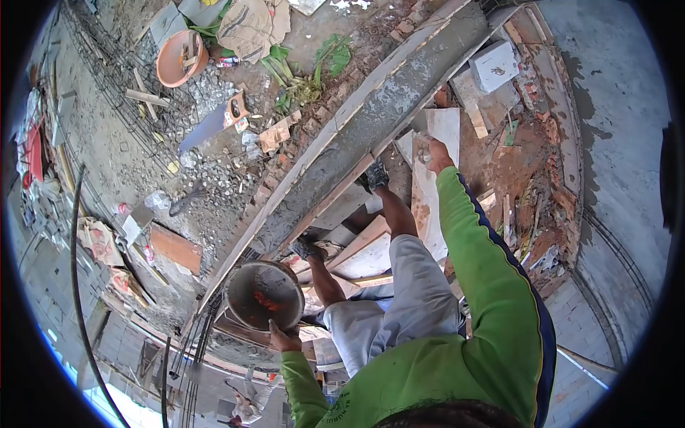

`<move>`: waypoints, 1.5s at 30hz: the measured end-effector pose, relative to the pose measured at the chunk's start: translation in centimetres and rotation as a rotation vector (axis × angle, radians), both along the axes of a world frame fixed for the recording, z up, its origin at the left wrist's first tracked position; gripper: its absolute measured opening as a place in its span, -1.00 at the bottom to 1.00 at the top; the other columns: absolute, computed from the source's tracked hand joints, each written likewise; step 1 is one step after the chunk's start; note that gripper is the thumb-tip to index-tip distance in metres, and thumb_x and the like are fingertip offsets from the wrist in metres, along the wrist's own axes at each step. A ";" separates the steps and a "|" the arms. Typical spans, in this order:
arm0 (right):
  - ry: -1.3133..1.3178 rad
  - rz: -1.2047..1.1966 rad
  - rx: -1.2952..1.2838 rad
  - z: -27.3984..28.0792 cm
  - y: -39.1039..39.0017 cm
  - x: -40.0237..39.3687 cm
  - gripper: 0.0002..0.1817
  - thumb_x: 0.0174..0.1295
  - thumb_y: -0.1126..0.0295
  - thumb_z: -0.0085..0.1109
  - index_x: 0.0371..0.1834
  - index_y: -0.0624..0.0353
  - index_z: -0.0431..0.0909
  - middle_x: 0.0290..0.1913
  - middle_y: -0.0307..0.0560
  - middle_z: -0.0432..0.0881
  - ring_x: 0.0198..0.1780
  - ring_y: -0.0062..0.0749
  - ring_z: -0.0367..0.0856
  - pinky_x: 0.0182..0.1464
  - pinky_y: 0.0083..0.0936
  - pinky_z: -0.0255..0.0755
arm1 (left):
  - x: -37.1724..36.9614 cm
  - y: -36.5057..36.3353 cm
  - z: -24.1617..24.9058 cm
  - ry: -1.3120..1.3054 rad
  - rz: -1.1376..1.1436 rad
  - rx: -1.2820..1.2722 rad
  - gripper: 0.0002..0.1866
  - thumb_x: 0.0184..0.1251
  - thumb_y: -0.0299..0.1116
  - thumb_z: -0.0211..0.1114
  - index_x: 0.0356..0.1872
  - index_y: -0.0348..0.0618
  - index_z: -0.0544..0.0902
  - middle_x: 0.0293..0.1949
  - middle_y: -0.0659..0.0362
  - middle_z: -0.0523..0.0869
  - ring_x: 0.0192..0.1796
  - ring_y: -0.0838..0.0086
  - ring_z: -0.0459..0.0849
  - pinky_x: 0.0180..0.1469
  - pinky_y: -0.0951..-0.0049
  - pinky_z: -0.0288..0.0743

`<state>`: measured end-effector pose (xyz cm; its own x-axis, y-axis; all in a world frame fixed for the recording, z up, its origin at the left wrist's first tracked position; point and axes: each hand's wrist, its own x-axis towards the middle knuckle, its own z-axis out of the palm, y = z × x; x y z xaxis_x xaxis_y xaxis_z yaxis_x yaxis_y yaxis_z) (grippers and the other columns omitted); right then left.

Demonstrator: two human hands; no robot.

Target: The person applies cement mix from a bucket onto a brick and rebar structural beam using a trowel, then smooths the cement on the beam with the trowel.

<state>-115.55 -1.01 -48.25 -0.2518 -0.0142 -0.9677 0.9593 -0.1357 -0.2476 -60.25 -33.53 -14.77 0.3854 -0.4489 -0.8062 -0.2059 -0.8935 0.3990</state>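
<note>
My left hand (284,339) grips the near rim of a round, deep bucket (250,292), tilted so that its inside faces me. Grey residue coats the bucket's wall, and an orange-red patch shows at its bottom. It is beside the lower end of a long form filled with wet grey concrete (385,103). Away to the right, my right hand (438,155) is stretched out above pale boards, its fingers loosely bent and greyish at the tips. Nothing shows in that hand.
A handsaw (214,123), an orange basin (183,58) and a brown paper sack (250,27) lie on the rubble beyond the form. A white block (494,66) sits at right. Steel bars (196,357) run at lower left. Another person (246,406) is far below.
</note>
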 end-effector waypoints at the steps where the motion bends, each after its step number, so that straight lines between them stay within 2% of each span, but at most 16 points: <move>1: 0.039 -0.112 0.138 -1.1 -0.7 0.7 -0.86 0.28 0.26 0.17 -0.18 0.01 0.59 -0.50 -0.22 0.54 -0.59 -0.45 0.46 -0.59 -0.40 0.36 | -1.0 0.1 0.7 0.028 -0.074 0.025 -0.52 0.43 -0.03 0.06 0.21 -0.13 0.47 0.14 0.10 0.59 0.13 0.26 0.58 0.14 0.24 0.45; 5: 0.035 0.146 0.073 5.2 -1.6 2.7 -0.85 0.31 0.20 0.16 -0.28 0.01 0.54 -0.55 -0.26 0.48 -0.65 -0.49 0.43 -0.64 -0.48 0.32 | -1.0 0.1 1.7 0.009 0.030 0.013 -0.51 0.43 0.00 0.07 0.22 -0.09 0.46 0.14 0.12 0.59 0.12 0.26 0.57 0.09 0.22 0.46; 7: -0.055 0.242 0.138 7.7 -3.2 6.6 -0.87 0.35 0.21 0.09 -0.22 -0.03 0.49 -0.54 -0.27 0.46 -0.59 -0.53 0.42 -0.63 -0.56 0.33 | -0.5 0.4 2.3 0.029 0.081 -0.040 -0.50 0.40 0.02 0.12 0.23 -0.03 0.46 0.09 0.15 0.62 0.01 0.26 0.66 -0.20 0.23 0.61; 11: -0.345 0.075 -0.056 7.1 -6.2 21.9 -0.88 0.28 0.24 0.13 -0.30 -0.01 0.50 -0.51 -0.23 0.50 -0.53 -0.44 0.53 -0.57 -0.47 0.45 | 3.7 0.5 2.7 0.019 0.208 -0.067 -0.57 0.39 0.03 0.13 0.13 0.02 0.51 -0.02 0.18 0.67 -0.12 0.29 0.69 -0.32 0.26 0.59; 12: -0.284 0.153 -0.053 13.7 -11.7 23.4 -0.96 0.28 0.35 0.09 -0.25 -0.01 0.50 -0.52 -0.21 0.49 -0.59 -0.43 0.46 -0.59 -0.52 0.38 | 5.4 0.7 2.5 0.029 0.231 -0.075 -0.60 0.39 0.03 0.13 0.08 0.04 0.52 -0.06 0.20 0.68 -0.17 0.30 0.68 -0.35 0.27 0.56; 13: -0.623 -0.022 -0.100 6.6 -8.7 29.5 -0.87 0.24 0.36 0.12 -0.19 0.09 0.51 -0.40 -0.15 0.54 -0.45 -0.42 0.55 -0.48 -0.48 0.51 | 7.1 1.2 2.9 0.036 0.248 -0.079 -0.63 0.40 0.03 0.12 0.03 0.05 0.54 -0.11 0.21 0.69 -0.22 0.32 0.67 -0.38 0.27 0.53; 15: -0.807 -0.285 0.151 6.1 -14.4 33.8 -0.93 0.26 0.34 0.11 -0.29 0.07 0.50 -0.44 -0.19 0.53 -0.44 -0.42 0.54 -0.48 -0.48 0.49 | 8.9 2.2 4.0 -0.021 0.342 -0.101 -0.64 0.39 0.04 0.13 0.00 0.06 0.54 -0.13 0.22 0.69 -0.25 0.33 0.66 -0.39 0.29 0.51; 18: -0.444 0.190 -0.262 5.4 -20.3 37.6 -0.91 0.26 0.31 0.14 -0.30 0.05 0.50 -0.47 -0.24 0.50 -0.46 -0.42 0.50 -0.48 -0.44 0.45 | 14.1 4.3 4.5 -0.018 0.438 -0.097 -0.67 0.39 0.03 0.12 -0.03 0.08 0.56 -0.15 0.24 0.70 -0.28 0.34 0.65 -0.41 0.33 0.48; 21: -0.519 0.212 -0.149 5.7 -21.2 38.8 -0.87 0.28 0.25 0.15 -0.34 0.03 0.48 -0.49 -0.24 0.48 -0.47 -0.43 0.48 -0.51 -0.46 0.38 | 19.1 6.4 4.7 -0.047 0.574 -0.092 -0.66 0.39 0.04 0.11 -0.02 0.08 0.56 -0.13 0.26 0.69 -0.30 0.37 0.62 -0.40 0.32 0.45; 24: -0.702 -0.176 0.226 4.1 -22.3 39.5 -0.86 0.28 0.22 0.15 -0.33 -0.02 0.47 -0.50 -0.25 0.46 -0.49 -0.43 0.46 -0.55 -0.46 0.31 | 22.8 8.6 4.5 -0.045 0.604 -0.032 -0.65 0.38 0.05 0.13 -0.02 0.08 0.56 -0.13 0.25 0.69 -0.30 0.37 0.61 -0.39 0.33 0.45; 27: -0.558 0.105 -0.217 4.3 -21.3 39.9 -0.87 0.30 0.24 0.12 -0.24 0.01 0.46 -0.48 -0.17 0.50 -0.50 -0.41 0.45 -0.55 -0.45 0.31 | 24.6 10.4 3.8 -0.025 0.736 -0.057 -0.65 0.38 0.06 0.12 -0.01 0.10 0.58 -0.15 0.26 0.70 -0.29 0.37 0.63 -0.40 0.35 0.45; 30: -0.453 0.138 -0.156 5.4 -22.3 40.1 -0.85 0.30 0.22 0.12 -0.30 0.03 0.47 -0.49 -0.15 0.51 -0.52 -0.41 0.44 -0.55 -0.47 0.30 | 24.9 11.2 5.2 -0.057 0.841 -0.038 -0.69 0.40 0.04 0.10 -0.05 0.13 0.59 -0.15 0.27 0.71 -0.29 0.38 0.65 -0.41 0.38 0.45; 34: -0.424 0.583 0.043 12.9 -24.0 38.8 -0.85 0.28 0.24 0.12 -0.32 0.05 0.47 -0.56 -0.17 0.47 -0.62 -0.44 0.42 -0.61 -0.46 0.36 | 25.9 13.9 5.9 0.003 0.974 -0.081 -0.71 0.41 0.03 0.08 -0.07 0.14 0.58 -0.17 0.28 0.71 -0.33 0.40 0.65 -0.45 0.40 0.44; 37: -0.417 0.893 0.068 13.5 -23.7 37.6 -0.90 0.18 0.26 0.20 -0.27 -0.04 0.58 -0.45 -0.20 0.56 -0.39 -0.32 0.58 -0.38 -0.29 0.45 | 28.2 16.8 6.3 0.073 1.126 -0.198 -0.70 0.42 0.03 0.06 -0.04 0.16 0.56 -0.18 0.31 0.69 -0.35 0.41 0.65 -0.47 0.37 0.46; 39: -0.281 1.492 -0.024 17.1 -26.5 35.9 -0.83 0.28 0.20 0.08 -0.22 -0.02 0.57 -0.48 -0.22 0.57 -0.44 -0.41 0.57 -0.47 -0.32 0.39 | 30.6 18.4 5.8 0.066 1.277 -0.240 -0.70 0.42 0.02 0.05 -0.03 0.16 0.56 -0.18 0.30 0.69 -0.34 0.42 0.65 -0.45 0.34 0.49; 45: -0.372 1.706 0.046 28.5 -39.8 34.4 -0.83 0.30 0.30 0.07 -0.13 0.05 0.57 -0.40 -0.18 0.63 -0.48 -0.39 0.59 -0.48 -0.41 0.49 | 39.9 23.8 0.9 0.204 1.777 -0.242 -0.71 0.46 -0.10 -0.02 -0.02 0.01 0.53 -0.11 0.19 0.66 -0.13 0.28 0.68 -0.27 0.20 0.61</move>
